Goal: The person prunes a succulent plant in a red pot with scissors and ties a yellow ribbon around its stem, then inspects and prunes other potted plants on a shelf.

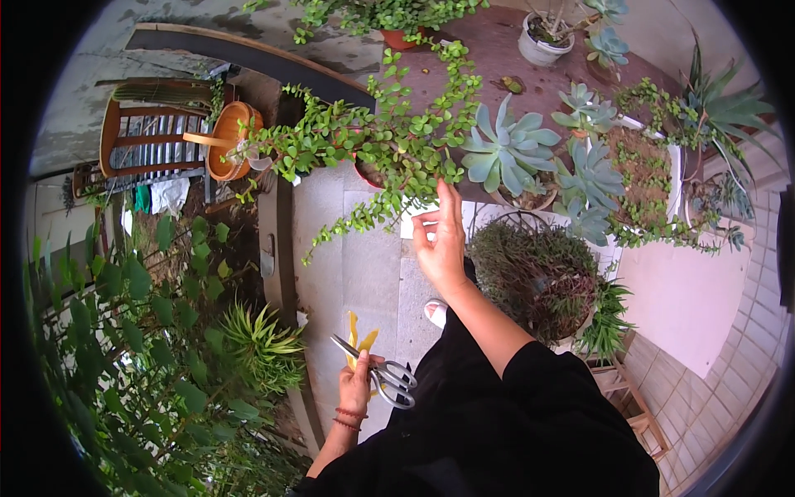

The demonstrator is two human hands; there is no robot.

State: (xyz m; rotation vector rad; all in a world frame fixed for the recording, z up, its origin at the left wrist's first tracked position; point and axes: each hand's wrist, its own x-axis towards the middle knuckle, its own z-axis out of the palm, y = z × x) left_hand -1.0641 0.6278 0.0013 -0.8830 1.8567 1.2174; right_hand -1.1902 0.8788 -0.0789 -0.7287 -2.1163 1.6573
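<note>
A pair of metal scissors (380, 375) and some yellow leaves or strips (366, 340) are held in my left hand (355, 386), which wears beaded bracelets at the wrist. The scissors' blades point up and to the left. My right hand (442, 239) reaches up to the edge of a small-leaved green succulent (397, 136) with long trailing stems. Its fingertips are at the leaves; whether they pinch a stem cannot be told. The plant's red pot (367, 173) is mostly hidden by foliage. Right of the fingers stands a pale blue-green rosette succulent (510, 148).
Potted succulents and a white trough planter (674, 180) stand on the brown tabletop (497, 46). A bushy hanging-stemmed plant (534, 279) is right of my forearm. A wooden basket (233, 140) is at upper left, leafy climbers (161, 348) at lower left, and paving (372, 273) lies below.
</note>
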